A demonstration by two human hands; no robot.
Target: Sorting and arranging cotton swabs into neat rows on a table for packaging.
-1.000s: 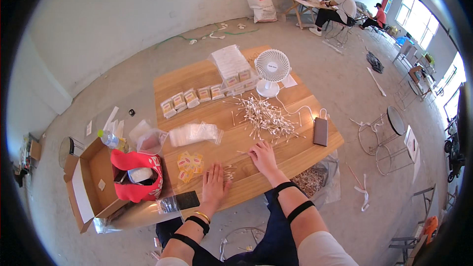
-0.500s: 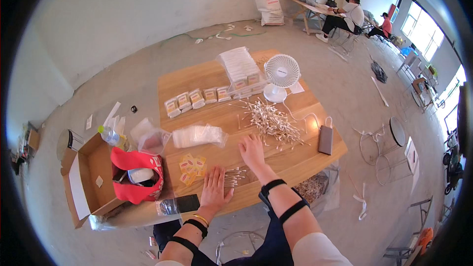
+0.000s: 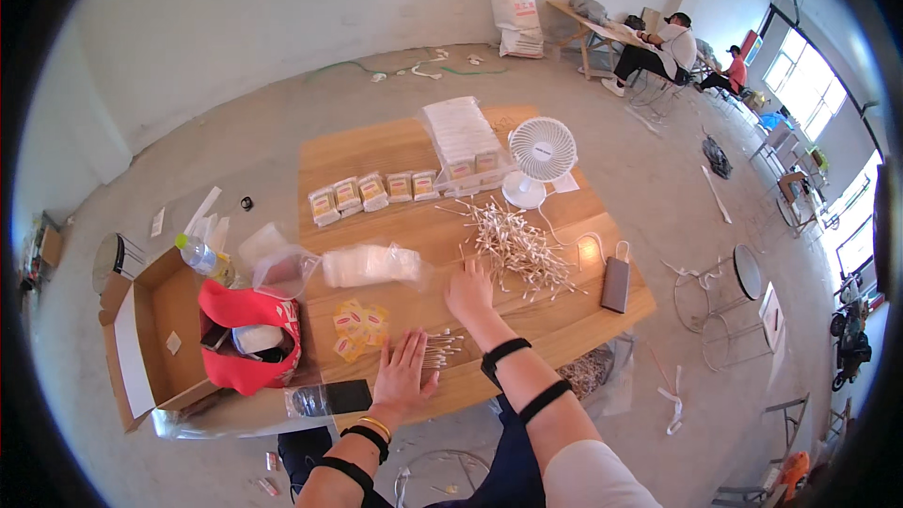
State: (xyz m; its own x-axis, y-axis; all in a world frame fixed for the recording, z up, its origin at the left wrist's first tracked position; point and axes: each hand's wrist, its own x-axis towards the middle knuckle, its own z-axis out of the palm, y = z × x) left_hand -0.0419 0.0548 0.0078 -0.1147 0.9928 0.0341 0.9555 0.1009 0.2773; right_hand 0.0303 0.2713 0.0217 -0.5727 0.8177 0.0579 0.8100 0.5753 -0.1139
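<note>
My left hand (image 3: 403, 374) lies flat with its fingers stretched out, at the left side of a small row of cotton swabs (image 3: 442, 349) near the table's front edge. Just beyond that row, my right hand (image 3: 469, 295) rests on the wood with fingers extended and apart. Its fingertips are beside the left edge of a large loose pile of cotton swabs (image 3: 523, 249); I see nothing held in it. Small yellow-and-white printed cards (image 3: 360, 327) lie left of the swab row. Behind them sits a stack of clear plastic bags (image 3: 372, 266).
Filled packs (image 3: 372, 190) line the table's far left, beside a tray of packs (image 3: 463, 146). A white fan (image 3: 543, 150) and a grey power bank (image 3: 615, 284) stand right. At left are a cardboard box (image 3: 169, 339), a red bag (image 3: 246, 372) and a bottle (image 3: 198, 252).
My right hand has shifted slightly left and nearer to me, away from the swab pile. The left hand stays by the swab row. The whole view has tilted a little.
</note>
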